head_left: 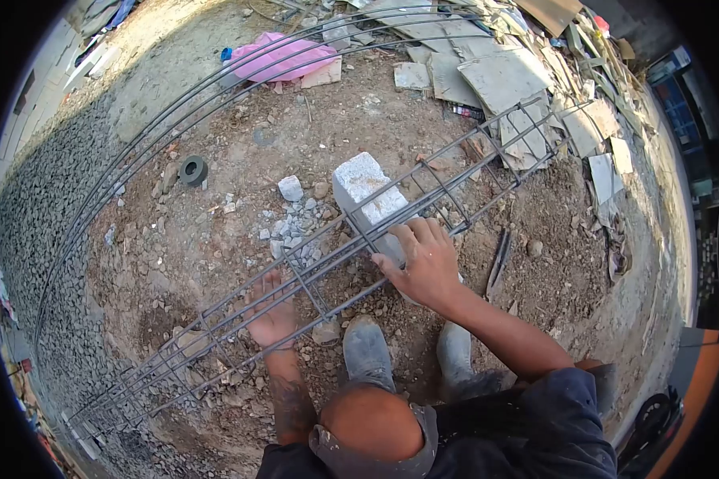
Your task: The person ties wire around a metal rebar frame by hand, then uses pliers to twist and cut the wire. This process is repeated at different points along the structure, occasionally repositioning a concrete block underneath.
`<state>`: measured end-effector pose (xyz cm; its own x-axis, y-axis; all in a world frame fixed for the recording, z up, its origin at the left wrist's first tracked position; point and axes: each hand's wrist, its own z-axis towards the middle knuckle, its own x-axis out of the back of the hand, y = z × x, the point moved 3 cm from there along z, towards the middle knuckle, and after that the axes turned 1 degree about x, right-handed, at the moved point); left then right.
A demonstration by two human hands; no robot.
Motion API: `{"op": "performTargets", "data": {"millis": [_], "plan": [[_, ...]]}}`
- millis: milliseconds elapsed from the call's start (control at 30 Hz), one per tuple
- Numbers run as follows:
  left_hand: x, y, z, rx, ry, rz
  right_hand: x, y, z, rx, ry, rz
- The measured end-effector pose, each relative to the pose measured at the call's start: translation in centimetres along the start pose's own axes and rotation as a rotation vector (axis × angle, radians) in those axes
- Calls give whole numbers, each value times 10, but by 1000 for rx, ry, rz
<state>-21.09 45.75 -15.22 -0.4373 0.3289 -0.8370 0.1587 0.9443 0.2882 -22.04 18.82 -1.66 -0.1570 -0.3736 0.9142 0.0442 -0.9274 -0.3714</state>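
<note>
A long rebar cage (306,284) of straight bars and square stirrups lies diagonally in front of me, rising to the right. Beneath its middle stands a pale stone or concrete block (363,179). My right hand (425,262) is closed over the cage's bars beside the block, fingers bent over the top and thumb below. Palm up, my left hand (272,315) reaches in among the bars left of the middle; its fingers are stretched out and hold nothing I can see. A dark tool with two long handles (499,262), perhaps pincers, lies on the soil right of my right hand.
Broken stones (291,227) lie left of the block, with a dark ring-shaped roll (192,171) farther left. Long curved rods (148,132) sweep across the left and back. A pink plastic bag (284,57) and broken boards (503,80) lie behind. My boots (367,351) stand close to the cage.
</note>
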Motion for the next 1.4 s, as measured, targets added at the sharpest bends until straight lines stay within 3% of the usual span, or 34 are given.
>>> {"op": "performTargets", "data": {"millis": [33, 100, 167, 233, 300, 400, 500, 1233, 1367, 1400], "plan": [[29, 5, -6, 19, 208, 231, 5, 7, -2, 0, 0, 1], [81, 17, -39, 129, 198, 868, 14, 27, -12, -49, -96, -18], [49, 13, -88, 434, 44, 1525, 20, 44, -22, 9, -164, -65], [-48, -3, -116, 397, -624, 1714, 19, 46, -27, 42, -298, -119], [-108, -11, -107, 98, -763, 1600, 16, 43, -24, 50, -282, -114], [-180, -51, -62, -646, -846, 2092, 15, 34, -21, 38, -297, -134], [-164, -96, -17, -644, -828, 2315, 6, 32, -17, -49, -312, -186], [-150, -92, -12, -597, -829, 2413, -6, 43, -34, 136, -228, -22], [-150, -85, -19, -615, -770, 2456, 0, 45, -34, 163, -214, -5], [-155, -82, -28, -713, -749, 2445, 0, 45, -33, 149, -202, 15]]}}
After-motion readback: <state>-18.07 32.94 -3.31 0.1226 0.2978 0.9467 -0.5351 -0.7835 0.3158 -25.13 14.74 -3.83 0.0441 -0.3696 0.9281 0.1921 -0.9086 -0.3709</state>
